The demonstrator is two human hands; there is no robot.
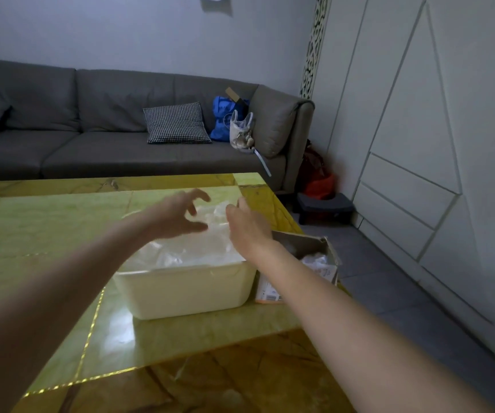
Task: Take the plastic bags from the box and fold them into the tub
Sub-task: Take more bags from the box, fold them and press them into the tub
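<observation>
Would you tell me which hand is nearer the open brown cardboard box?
Right. The right hand is just left of the open brown cardboard box; the left hand is farther left, over the cream plastic tub.

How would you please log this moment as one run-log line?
left hand: open above tub | right hand: pinching plastic bag | box: beside tub

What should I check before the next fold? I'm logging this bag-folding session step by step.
1. Cream plastic tub upright on the yellow-green table: ok.
2. Clear plastic bags piled in the tub: ok.
3. Left hand free, fingers spread above the bags: ok.
4. Right hand gripping a bag: cannot tell.
5. Brown cardboard box open beside the tub, a bag left inside: ok.
</observation>
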